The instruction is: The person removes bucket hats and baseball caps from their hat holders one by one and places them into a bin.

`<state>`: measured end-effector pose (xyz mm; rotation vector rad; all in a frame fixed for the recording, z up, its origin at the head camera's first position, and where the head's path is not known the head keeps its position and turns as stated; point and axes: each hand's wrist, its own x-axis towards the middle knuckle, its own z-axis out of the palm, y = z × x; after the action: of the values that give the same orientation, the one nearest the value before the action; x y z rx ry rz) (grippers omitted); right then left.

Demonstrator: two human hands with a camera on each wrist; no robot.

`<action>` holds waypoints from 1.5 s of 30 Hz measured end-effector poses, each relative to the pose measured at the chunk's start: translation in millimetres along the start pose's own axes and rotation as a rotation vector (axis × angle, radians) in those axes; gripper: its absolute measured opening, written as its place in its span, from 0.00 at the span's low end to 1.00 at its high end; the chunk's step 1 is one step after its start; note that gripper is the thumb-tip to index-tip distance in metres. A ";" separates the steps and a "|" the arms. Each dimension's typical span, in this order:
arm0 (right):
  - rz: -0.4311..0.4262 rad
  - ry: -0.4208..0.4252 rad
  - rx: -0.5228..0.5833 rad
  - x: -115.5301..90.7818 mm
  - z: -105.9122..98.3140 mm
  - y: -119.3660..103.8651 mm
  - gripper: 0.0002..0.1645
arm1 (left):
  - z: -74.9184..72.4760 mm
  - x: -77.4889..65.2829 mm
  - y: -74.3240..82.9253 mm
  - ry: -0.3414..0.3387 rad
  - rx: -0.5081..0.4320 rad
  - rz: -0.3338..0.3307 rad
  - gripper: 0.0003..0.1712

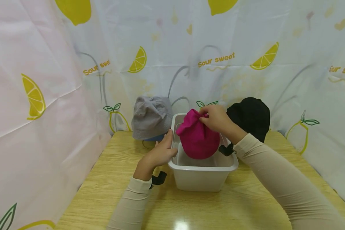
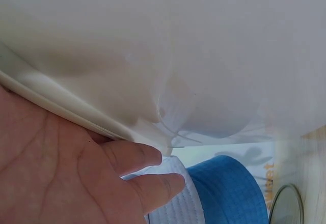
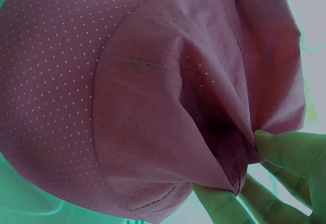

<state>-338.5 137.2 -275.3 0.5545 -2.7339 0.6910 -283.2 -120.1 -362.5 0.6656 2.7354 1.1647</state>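
Note:
A bright pink cap [image 1: 199, 140] hangs brim down inside the white plastic bin [image 1: 201, 179]. My right hand [image 1: 217, 119] pinches the bunched crown of the cap between thumb and fingers. Close up in the right wrist view, the cap [image 3: 137, 96] shows rows of small holes, and its fabric folds at the fingertips [image 3: 275, 147]. Along the bin's left side, my left hand [image 1: 159, 153] rests with fingers extended against the rim. The left wrist view shows the palm [image 2: 56, 168] against the bin's outer wall [image 2: 214, 56].
A grey bucket hat [image 1: 152, 118] with a blue hat [image 1: 155, 138] under it stands left of the bin. To the right sits a black cap [image 1: 251, 116], partly behind the right forearm. A lemon-print curtain [image 1: 166, 38] hangs behind the wooden table [image 1: 103, 172].

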 end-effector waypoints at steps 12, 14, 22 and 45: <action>-0.038 -0.087 -0.054 3.9 18.0 3.4 0.10 | 0.5 0.6 4.2 0.002 0.002 -0.010 0.60; -0.040 -0.092 -0.061 4.8 21.4 4.0 0.10 | 0.3 0.5 4.8 0.002 0.006 -0.011 0.59; -0.033 -0.118 -0.116 6.6 31.1 7.4 0.07 | 0.7 1.1 4.4 0.006 0.006 -0.015 0.59; -0.053 -0.237 -0.182 12.5 44.7 25.2 0.04 | 1.2 1.2 1.3 0.003 0.004 -0.012 0.57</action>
<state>-367.5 131.7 -319.0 0.7031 -2.9470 0.3784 -283.6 -118.0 -362.3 0.6475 2.7408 1.1590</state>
